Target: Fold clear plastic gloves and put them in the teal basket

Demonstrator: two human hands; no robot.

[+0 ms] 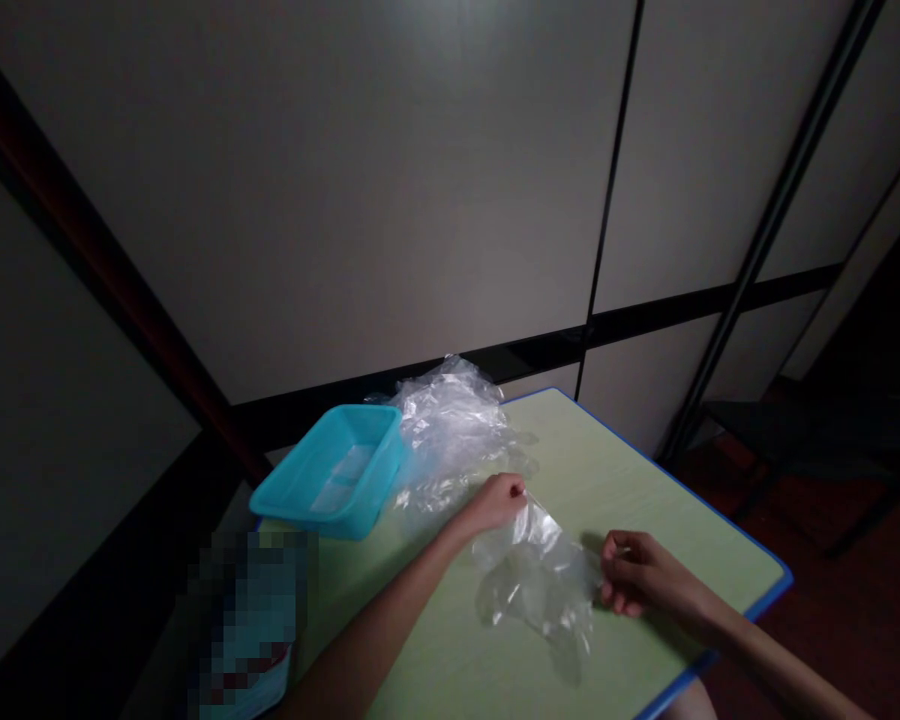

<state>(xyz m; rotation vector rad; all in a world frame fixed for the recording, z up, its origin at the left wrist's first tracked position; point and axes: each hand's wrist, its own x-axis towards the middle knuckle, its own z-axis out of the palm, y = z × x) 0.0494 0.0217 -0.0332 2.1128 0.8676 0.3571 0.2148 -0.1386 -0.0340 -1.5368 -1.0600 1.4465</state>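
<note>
A thin, clear plastic disposable glove (536, 575) is stretched between my two hands, its loose finger-like parts hanging low over the table. My left hand (499, 502) is closed in a fist-like pinch on its upper left edge. On the opposite side, my right hand (634, 572) has curled fingers pinching the glove's right edge. Behind my left hand lies a crumpled heap of clear plastic gloves (450, 420); single pieces in it are hard to tell apart. Left of the heap stands a turquoise plastic basket (386, 480), with something pale and flat at its bottom.
The light green table (622, 460) has a blue edge and stands close to pale cupboard doors (420, 220) with dark strips. A blurred-out item (251, 640) lies at the lower left. A dark chair (817, 440) is at the far right.
</note>
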